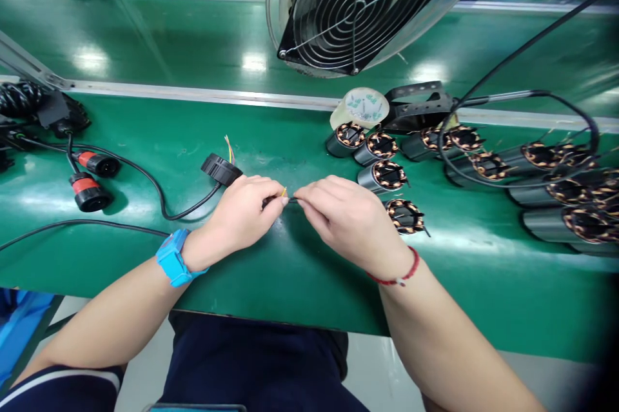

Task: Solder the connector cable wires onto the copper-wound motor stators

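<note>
My left hand (246, 209), with a blue watch on its wrist, is closed in a pinch on a black cable (266, 202). A short yellow wire (284, 192) pokes out at its fingertips. My right hand (341, 212) is also closed, its fingertips pinching a thin dark wire (293, 200) that spans the small gap between the hands. Just beyond my left hand lies a black round cap (221, 169) with thin coloured wires (230, 149) sticking up from it. A cable (167, 213) runs left from the cap. My fingers hide most of the wire ends.
Several copper-wound motor stators (387, 176) stand to the right, beside a tape roll (360, 107). A caged fan (358, 9) hangs over the back. Black connectors with red rings (87, 191) lie at left. A loose black cable (520, 44) loops over the stators at right.
</note>
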Tool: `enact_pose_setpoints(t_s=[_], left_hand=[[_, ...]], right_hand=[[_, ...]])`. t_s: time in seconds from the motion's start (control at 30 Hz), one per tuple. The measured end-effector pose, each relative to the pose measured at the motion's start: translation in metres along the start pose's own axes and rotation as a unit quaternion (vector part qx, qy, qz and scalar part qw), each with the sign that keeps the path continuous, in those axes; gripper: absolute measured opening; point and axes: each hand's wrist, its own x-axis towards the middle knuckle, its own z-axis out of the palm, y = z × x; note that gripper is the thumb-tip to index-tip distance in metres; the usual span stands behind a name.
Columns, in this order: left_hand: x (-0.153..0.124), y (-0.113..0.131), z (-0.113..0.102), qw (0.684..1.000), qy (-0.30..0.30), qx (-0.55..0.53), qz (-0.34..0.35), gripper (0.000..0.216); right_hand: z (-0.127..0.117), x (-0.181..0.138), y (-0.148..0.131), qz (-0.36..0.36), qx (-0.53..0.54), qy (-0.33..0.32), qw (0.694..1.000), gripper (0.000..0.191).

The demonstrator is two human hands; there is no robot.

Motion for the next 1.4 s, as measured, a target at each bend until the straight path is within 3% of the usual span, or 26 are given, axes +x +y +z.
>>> enact_pose_setpoints(t_s=[0.17, 0.27, 0.37, 0.47, 0.53, 0.57, 0.8, 1.03, 1.23, 1.4], left_hand=[[0.0, -0.002, -0.001, 1.0, 0.001, -0.015, 0.003, 0.019], [0.0, -0.004, -0.003, 0.999, 0.006, -0.047, -0.016, 0.021], [0.0, -0.004, -0.003, 0.996, -0.002, -0.082, -0.029, 0.023], [0.0, -0.002, -0.004, 0.995, -0.025, -0.093, -0.028, 0.025], [-0.001, -0.001, -0.004, 0.995, -0.046, -0.09, -0.021, 0.027], [-0.001, 0.0, -0.004, 0.995, -0.053, -0.089, -0.015, 0.028], [-0.002, -0.002, 0.0, 0.994, -0.07, -0.079, 0.004, 0.028], [-0.002, -0.001, 0.001, 0.996, -0.073, -0.052, 0.004, 0.029], [-0.002, 0.002, 0.0, 0.997, -0.067, -0.028, 0.008, 0.027], [-0.001, 0.002, -0.003, 0.997, -0.053, -0.047, -0.022, 0.021]], right_hand=[[0.008, -0.001, 0.002, 0.017, 0.105, 0.009, 0.994, 0.021], [0.013, 0.001, 0.004, 0.088, 0.224, 0.025, 0.97, 0.018], [0.015, 0.003, 0.006, 0.194, 0.357, 0.038, 0.913, 0.017], [0.017, 0.005, 0.004, 0.284, 0.497, 0.073, 0.817, 0.012], [0.018, 0.006, 0.002, 0.306, 0.565, 0.09, 0.761, 0.01], [0.018, 0.006, 0.0, 0.304, 0.582, 0.092, 0.748, 0.009], [0.015, 0.005, -0.004, 0.268, 0.549, 0.072, 0.788, 0.007], [0.006, 0.005, 0.0, 0.248, 0.42, 0.029, 0.873, 0.009], [0.008, 0.005, 0.0, 0.254, 0.43, -0.02, 0.866, 0.02], [0.01, 0.005, -0.001, 0.196, 0.336, -0.03, 0.921, 0.014]])
